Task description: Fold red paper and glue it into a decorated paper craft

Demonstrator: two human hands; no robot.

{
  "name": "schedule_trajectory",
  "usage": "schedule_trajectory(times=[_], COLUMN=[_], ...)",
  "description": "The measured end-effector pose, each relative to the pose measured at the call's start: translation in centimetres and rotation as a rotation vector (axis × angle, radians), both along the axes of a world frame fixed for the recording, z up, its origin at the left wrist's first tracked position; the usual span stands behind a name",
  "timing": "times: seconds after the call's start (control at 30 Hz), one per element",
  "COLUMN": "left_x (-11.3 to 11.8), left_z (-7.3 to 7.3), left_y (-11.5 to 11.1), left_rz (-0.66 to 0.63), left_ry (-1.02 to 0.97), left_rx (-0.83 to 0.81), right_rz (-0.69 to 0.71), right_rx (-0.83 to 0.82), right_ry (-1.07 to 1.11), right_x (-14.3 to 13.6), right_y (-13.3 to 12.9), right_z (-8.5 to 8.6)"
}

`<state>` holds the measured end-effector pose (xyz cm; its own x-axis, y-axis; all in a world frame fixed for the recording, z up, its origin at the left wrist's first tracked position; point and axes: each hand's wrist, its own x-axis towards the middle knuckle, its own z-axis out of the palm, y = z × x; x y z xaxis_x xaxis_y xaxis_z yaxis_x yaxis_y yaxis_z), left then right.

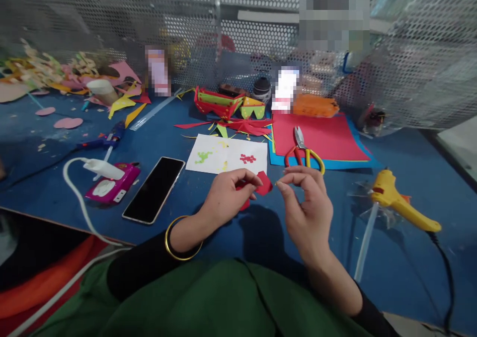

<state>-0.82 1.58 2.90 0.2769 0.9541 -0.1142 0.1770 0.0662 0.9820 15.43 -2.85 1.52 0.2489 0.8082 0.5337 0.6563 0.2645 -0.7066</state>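
Note:
My left hand (227, 193) pinches a small red cut-out piece (265, 183), paper or foam sheet, above the blue tabletop. Part of the red piece is hidden behind the fingers. Just to its right, my right hand (311, 210) has thumb and forefinger pressed together, and whatever lies between them is too small to make out. Beyond the hands lies a white sheet (233, 154) bearing tiny green, yellow and red cut bits. Scissors (300, 145) with red and yellow handles rest on stacked coloured sheets (320, 140), red on top.
A yellow glue gun (404, 203) with its cord lies at right. At left are a black-screened phone (154, 190), a magenta socket block (114, 183) with a white plug, and a blue glue gun (112, 137). Red-and-green mask shapes (218, 103) and scraps lie farther back.

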Motion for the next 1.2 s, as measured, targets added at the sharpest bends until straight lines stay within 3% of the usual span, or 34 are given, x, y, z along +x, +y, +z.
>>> schedule_trajectory(times=[0.23, 0.63, 0.77, 0.93, 1.2], left_x=[0.67, 0.11, 0.05, -0.09, -0.07], left_z=[0.25, -0.04, 0.04, -0.02, 0.0], left_y=[-0.29, -0.4, -0.45, -0.49, -0.81], left_rz=[-0.061, -0.05, -0.043, 0.002, 0.022], left_ry=[0.01, 0.089, 0.095, 0.011, 0.017], left_rx=[-0.067, 0.056, 0.049, 0.047, 0.1], right_rz=[0.061, 0.108, 0.112, 0.017, 0.085], right_rx=[-0.037, -0.065, -0.077, -0.058, -0.17], right_ry=[-0.103, -0.255, -0.196, -0.037, 0.101], right_x=[-0.3, -0.46, -0.35, -0.02, -0.47], right_y=[-0.14, 0.07, -0.02, -0.08, -0.09], right_z=[-0.38, -0.91, -0.68, -0.28, -0.49])
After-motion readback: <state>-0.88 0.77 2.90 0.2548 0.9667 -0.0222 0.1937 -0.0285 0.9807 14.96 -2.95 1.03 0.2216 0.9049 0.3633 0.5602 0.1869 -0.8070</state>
